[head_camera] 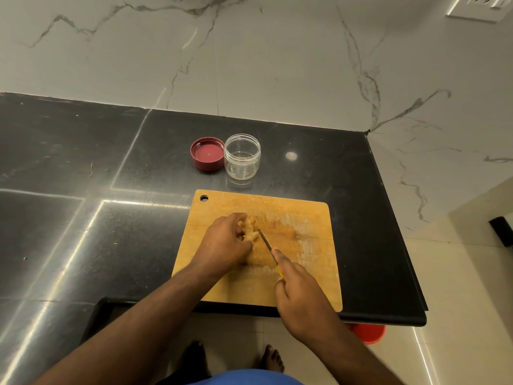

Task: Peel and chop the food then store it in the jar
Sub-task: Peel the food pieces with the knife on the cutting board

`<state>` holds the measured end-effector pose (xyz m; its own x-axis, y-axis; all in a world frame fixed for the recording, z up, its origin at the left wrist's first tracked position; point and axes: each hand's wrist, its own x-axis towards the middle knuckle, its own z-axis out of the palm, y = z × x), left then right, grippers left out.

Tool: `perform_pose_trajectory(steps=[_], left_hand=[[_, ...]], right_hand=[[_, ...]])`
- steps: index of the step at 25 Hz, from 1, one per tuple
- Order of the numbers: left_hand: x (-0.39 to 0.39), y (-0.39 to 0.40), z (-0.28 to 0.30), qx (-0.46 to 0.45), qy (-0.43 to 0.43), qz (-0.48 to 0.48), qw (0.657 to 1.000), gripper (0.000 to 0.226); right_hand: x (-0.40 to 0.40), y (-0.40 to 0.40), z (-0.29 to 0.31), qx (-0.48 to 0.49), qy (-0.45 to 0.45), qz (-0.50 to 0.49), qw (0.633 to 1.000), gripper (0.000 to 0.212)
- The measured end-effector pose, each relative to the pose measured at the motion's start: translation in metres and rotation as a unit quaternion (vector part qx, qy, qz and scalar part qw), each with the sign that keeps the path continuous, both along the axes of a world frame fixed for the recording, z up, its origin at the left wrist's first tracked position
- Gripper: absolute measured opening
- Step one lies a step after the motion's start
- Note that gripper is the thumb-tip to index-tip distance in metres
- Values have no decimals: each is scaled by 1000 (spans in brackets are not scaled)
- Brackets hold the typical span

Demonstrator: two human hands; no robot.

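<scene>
A knobbly piece of ginger (pixel 249 230) lies on the wooden cutting board (pixel 302 262). My left hand (pixel 226 243) curls its fingers over the ginger and holds it down. My right hand (pixel 298 298) grips a small knife (pixel 266 244) with a yellow handle, its forefinger along the blade's back. The blade tip touches the ginger's right side. Behind the board stands a clear empty jar (pixel 242 157), and its red lid (pixel 207 154) lies upturned just left of it.
The board sits near the front edge of a black stone counter (pixel 83 190), with marble wall behind and to the right. A red bucket (pixel 366 333) shows on the floor under the counter's edge, and my bare feet stand below.
</scene>
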<state>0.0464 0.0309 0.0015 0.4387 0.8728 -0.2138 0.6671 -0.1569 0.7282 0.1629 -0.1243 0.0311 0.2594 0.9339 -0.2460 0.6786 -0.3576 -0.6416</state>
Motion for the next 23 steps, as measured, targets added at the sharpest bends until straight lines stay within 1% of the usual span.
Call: perform_pose_trajectory(steps=[6, 23], left_hand=[[2, -4, -2, 8, -3, 8, 1000, 65], [6, -5, -4, 20, -1, 16, 1000, 60]], right_hand=[[-11, 4, 4, -3, -40, 12, 999, 59], [-20, 21, -2, -34, -53, 11, 998, 59]])
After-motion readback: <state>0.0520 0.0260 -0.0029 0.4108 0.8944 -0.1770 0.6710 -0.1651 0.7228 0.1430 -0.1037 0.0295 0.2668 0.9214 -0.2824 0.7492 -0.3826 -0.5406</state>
